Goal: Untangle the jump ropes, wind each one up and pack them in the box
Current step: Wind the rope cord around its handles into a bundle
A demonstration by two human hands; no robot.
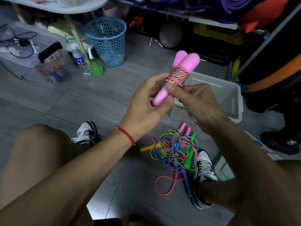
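1. Hands up at centre frame, both on one wound jump rope (176, 75): two pink handles side by side, red-and-white cord coiled tight around their middle.
2. Left hand (146, 101) curls around the near ends of the handles from the left, fingers closed on them. Red string bracelet (125, 135) on that wrist.
3. Right hand (195, 101) grips the bundle from the right, thumb pressed on the near edge of the coil.
4. Bundle tilts up and away, far ends of the handles pointing far-right, held in the air above the left rim of the box.
5. Box (228, 92): white plastic, open, on the floor just beyond the right hand. Contents mostly hidden by the hand.
6. Tangled ropes (175, 150) on the floor near the person, between the two sneakers: thin cords in pink, blue, yellow and green, with green, pink, orange and blue handles sticking out. Touching the right sneaker (203, 168).
7. Far left: blue mesh basket (105, 41), water bottle (80, 60), clear lidded bin (40, 59).
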